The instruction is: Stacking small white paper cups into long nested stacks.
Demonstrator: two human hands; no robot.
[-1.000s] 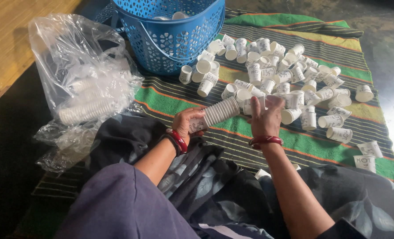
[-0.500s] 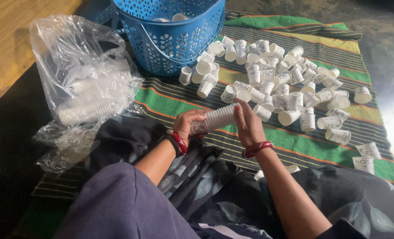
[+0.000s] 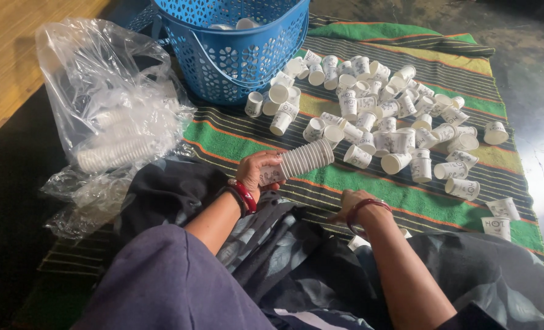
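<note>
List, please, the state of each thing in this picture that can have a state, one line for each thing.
Stack of paper cups: nested, lying sideways, gripped at one end.
Left hand: closed on the stack.
Right hand: holds nothing, low on the striped mat.
Loose paper cups: scattered on the mat, most on their sides.
Blue basket: upright, a few cups inside.
Plastic bag: crumpled, open, holding stacked cups.

You sit on a dark floor (image 3: 15,201) covered by a striped mat (image 3: 357,183) in green, yellow and black. At upper left runs a tan woven mat (image 3: 21,43); at right, grey cracked concrete (image 3: 541,122) catches daylight.
</note>
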